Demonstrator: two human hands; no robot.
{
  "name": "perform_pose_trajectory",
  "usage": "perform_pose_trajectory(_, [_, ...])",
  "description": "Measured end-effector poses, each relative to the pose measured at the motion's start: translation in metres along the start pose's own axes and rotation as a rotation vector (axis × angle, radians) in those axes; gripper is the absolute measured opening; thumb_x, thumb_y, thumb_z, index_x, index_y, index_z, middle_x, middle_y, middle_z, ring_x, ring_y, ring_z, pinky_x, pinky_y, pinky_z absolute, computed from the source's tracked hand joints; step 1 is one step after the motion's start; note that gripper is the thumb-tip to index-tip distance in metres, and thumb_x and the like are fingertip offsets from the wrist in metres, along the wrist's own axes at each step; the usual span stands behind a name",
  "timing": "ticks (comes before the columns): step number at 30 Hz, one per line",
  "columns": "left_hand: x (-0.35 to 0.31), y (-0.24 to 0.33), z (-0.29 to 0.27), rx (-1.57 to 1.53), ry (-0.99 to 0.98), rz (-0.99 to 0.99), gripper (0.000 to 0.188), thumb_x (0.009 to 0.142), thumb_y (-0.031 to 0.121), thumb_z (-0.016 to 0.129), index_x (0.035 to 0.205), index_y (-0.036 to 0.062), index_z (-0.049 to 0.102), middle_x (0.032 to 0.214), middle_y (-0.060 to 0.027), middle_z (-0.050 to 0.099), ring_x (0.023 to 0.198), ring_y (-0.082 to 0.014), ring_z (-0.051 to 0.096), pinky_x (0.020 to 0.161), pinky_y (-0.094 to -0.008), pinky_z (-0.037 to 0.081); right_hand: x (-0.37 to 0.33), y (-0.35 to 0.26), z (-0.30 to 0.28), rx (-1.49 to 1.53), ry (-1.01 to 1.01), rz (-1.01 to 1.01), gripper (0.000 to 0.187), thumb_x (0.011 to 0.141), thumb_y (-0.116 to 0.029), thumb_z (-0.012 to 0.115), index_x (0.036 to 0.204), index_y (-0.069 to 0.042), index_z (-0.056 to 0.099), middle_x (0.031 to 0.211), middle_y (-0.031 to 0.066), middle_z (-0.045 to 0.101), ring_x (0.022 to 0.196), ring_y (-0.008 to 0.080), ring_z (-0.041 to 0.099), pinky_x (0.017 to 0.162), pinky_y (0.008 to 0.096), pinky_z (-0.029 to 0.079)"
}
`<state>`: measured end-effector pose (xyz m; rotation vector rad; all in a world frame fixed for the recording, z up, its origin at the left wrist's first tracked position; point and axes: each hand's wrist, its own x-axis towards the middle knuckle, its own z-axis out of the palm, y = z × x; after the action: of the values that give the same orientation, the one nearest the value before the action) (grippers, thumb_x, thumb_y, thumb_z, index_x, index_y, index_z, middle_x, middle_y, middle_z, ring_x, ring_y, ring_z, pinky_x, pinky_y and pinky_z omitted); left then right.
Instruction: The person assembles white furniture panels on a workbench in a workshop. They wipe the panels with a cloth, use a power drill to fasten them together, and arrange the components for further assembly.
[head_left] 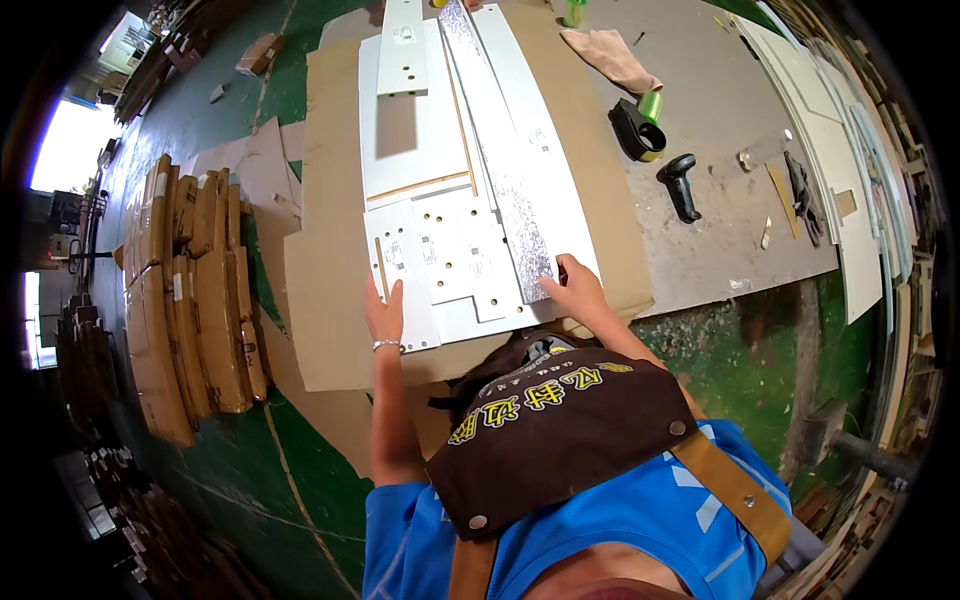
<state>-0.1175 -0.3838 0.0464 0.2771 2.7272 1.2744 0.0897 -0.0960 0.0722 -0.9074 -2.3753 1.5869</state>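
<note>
A long silver-speckled strip (500, 150) lies lengthwise over flat white panels (545, 185). My right hand (578, 292) is closed on its near end, thumb and fingers at the corner. At the near left edge of the stack, my left hand (384, 314) touches a small white panel (412, 300), thumb and fingers apart. Several drilled white pieces (450, 245) with labels lie between my hands. Farther off, a narrow white board (402, 50) with dark holes casts a shadow on the panel below it; its far end is cut off by the picture.
Brown cardboard (330, 250) lies under the panels. To the right are a black handheld scanner (680, 188), a black tape dispenser (632, 132), a pinkish cloth (612, 60) and a clear bottle (765, 150). Wrapped cardboard packages (200, 300) stand at left; boards (800, 100) line the right.
</note>
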Motion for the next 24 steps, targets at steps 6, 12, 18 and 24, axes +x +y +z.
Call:
perform_pose_trajectory(6, [-0.001, 0.004, -0.002, -0.01, 0.006, 0.007, 0.059, 0.087, 0.022, 0.064, 0.135, -0.0028, 0.041, 0.131, -0.0199, 0.051, 0.12, -0.0311, 0.05, 0.101, -0.0381, 0.038, -0.008, -0.001, 0.005, -0.135, -0.088, 0.038, 0.04, 0.079, -0.033, 0.067, 0.099, 0.001, 0.057, 0.074, 0.0138, 0.062, 0.068, 0.029, 0.061, 0.063, 0.0391, 0.047])
perform_pose_trajectory(12, [-0.001, 0.004, -0.002, -0.027, 0.0, -0.019, 0.06, 0.086, 0.021, 0.065, 0.136, -0.0028, 0.04, 0.131, -0.0204, 0.051, 0.119, -0.0312, 0.051, 0.1, -0.0381, 0.039, -0.012, -0.014, 0.007, -0.309, -0.15, -0.022, 0.038, 0.082, -0.028, 0.065, 0.105, 0.001, 0.056, 0.082, 0.0149, 0.063, 0.073, 0.0324, 0.061, 0.066, 0.0415, 0.048])
perform_pose_trajectory(18, [-0.001, -0.003, 0.0, -0.058, 0.012, 0.005, 0.06, 0.086, 0.021, 0.064, 0.136, -0.0022, 0.04, 0.131, -0.0204, 0.05, 0.119, -0.0318, 0.05, 0.1, -0.0384, 0.039, -0.018, -0.039, -0.009, -0.363, 0.009, -0.217, 0.041, 0.082, -0.02, 0.064, 0.118, -0.003, 0.055, 0.103, 0.0145, 0.062, 0.09, 0.0335, 0.06, 0.077, 0.0411, 0.049])
perform_pose_trajectory(24, [-0.002, 0.002, 0.001, -0.026, 0.0, -0.015, 0.058, 0.087, 0.021, 0.063, 0.136, -0.0011, 0.041, 0.13, -0.0188, 0.052, 0.117, -0.0302, 0.052, 0.099, -0.0379, 0.04, -0.013, -0.028, 0.006, -0.526, 0.036, -0.486, 0.05, 0.081, -0.023, 0.068, 0.126, -0.008, 0.053, 0.128, 0.0168, 0.05, 0.124, 0.0355, 0.042, 0.1, 0.0483, 0.037])
